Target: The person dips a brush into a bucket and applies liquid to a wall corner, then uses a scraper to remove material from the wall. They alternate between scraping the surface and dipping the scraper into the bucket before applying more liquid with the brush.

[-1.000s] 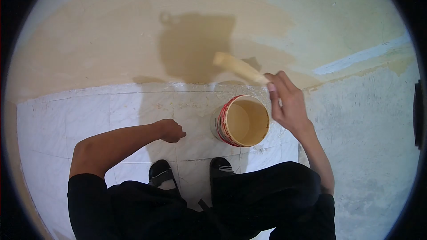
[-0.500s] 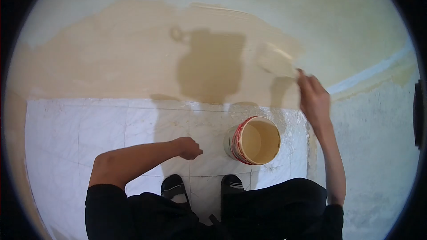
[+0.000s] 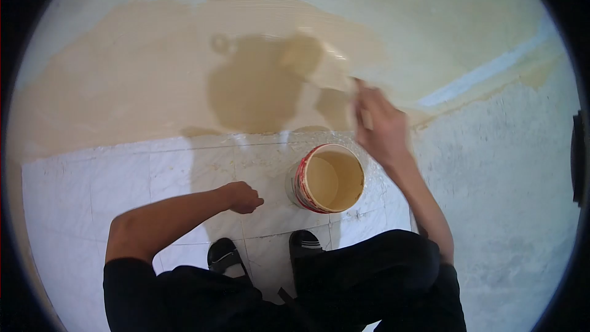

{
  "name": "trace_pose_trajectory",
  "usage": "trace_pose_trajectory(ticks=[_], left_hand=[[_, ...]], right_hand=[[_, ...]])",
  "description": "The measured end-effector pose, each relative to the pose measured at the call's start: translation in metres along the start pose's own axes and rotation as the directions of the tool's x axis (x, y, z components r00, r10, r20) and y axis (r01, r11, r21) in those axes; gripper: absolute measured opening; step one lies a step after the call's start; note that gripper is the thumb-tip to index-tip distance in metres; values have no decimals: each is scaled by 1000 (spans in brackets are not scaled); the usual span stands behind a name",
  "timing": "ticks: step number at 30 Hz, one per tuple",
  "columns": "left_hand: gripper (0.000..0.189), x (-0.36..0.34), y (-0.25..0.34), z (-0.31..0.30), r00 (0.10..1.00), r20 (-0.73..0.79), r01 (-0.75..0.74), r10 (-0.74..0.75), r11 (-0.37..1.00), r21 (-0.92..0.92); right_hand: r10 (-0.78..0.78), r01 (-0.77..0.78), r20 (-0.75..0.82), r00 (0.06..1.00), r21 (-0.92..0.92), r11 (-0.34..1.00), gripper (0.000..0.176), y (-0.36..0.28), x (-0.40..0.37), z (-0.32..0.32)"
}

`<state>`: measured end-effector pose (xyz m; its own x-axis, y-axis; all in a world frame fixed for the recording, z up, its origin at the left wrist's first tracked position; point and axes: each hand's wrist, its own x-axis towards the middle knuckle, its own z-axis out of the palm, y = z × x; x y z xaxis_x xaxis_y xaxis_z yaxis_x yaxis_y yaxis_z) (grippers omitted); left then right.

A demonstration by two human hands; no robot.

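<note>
My right hand is closed round the handle of a wide, flat paintbrush, slightly blurred by motion. Its bristle end, coated in beige paint, is at the wet beige patch on the pale wall. Below that hand, a paint bucket with a red-streaked rim stands on the tiled floor, with beige paint inside. My left hand is a loose fist held over the floor to the left of the bucket, and nothing shows in it.
White floor tiles meet the painted wall just beyond the bucket, with paint splashes along the joint. My sandalled feet are close in front of the bucket. At right is a bare greyish wall beside a pale strip.
My right hand has swept the paintbrush leftward and slightly up across the wall. The whole view has shifted a little; my left hand stays in its fist beside the bucket.
</note>
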<state>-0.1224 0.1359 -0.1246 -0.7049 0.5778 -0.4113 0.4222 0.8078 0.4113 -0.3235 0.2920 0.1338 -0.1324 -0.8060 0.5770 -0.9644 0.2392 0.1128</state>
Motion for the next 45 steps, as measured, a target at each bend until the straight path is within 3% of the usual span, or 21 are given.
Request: trace_pose_trajectory(ticks=[4, 7, 11, 13, 15, 17, 19, 21, 24, 29, 31, 35, 37, 39, 42, 45], left_hand=[[22, -17, 3, -1, 998, 11, 69, -68, 997, -38], [21, -31, 4, 11, 996, -26, 83, -86, 993, -89], [25, -30, -4, 25, 996, 65, 62, -58, 996, -60], [25, -22, -4, 20, 994, 100, 39, -36, 999, -30], [25, -17, -7, 11, 999, 24, 48, -47, 998, -40], [23, -15, -4, 1, 999, -4, 45, -45, 998, -42], [21, -19, -2, -6, 999, -26, 42, -44, 998, -44], [20, -24, 3, -11, 997, 1, 76, -76, 994, -81], [20, -35, 11, -11, 992, 52, 122, -118, 988, -96], [21, -46, 9, 14, 990, 31, 141, -138, 984, -107], [21, -44, 6, 16, 992, 35, 124, -121, 987, -99], [21, -27, -7, 0, 988, 128, 91, -91, 996, 2], [21, -25, -10, -6, 994, -4, 105, -106, 991, -84], [22, -24, -13, -2, 995, -22, 100, -102, 992, -83], [22, -31, -9, -2, 995, -38, 91, -96, 989, -115], [22, -43, 0, 17, 986, 19, 169, -168, 976, -135]], right_hand=[[86, -82, 61, 994, -70, 994, 38, -17, 12, 20], [112, -107, 10, 994, -201, 974, 43, 32, -25, 8], [386, -358, -33, 922, -459, 813, 38, 94, -81, -38], [423, -401, -69, 904, -485, 777, 37, 98, -100, -50], [443, -439, -117, 889, -495, 750, 36, 94, -102, -56], [282, -319, -157, 946, -324, 891, 38, 65, -91, -49], [247, -261, -98, 964, -180, 948, 42, 36, -71, -28], [181, -182, -20, 983, -164, 970, 49, 9, -47, -6], [110, -129, -122, 986, -160, 979, 49, 3, -28, 13], [252, -281, -129, 959, -327, 902, 45, 83, -80, 6], [490, -471, -71, 869, -422, 774, 39, 111, -104, -25], [615, -601, -128, 778, -436, 670, 31, 109, -113, -58], [493, -521, -170, 853, -294, 801, 33, 83, -108, -57], [362, -384, -160, 918, -136, 913, 40, 55, -93, -39], [195, -200, -99, 976, -47, 979, 47, 7, -55, -6], [199, -204, -83, 976, -50, 978, 48, -6, -36, 19]])
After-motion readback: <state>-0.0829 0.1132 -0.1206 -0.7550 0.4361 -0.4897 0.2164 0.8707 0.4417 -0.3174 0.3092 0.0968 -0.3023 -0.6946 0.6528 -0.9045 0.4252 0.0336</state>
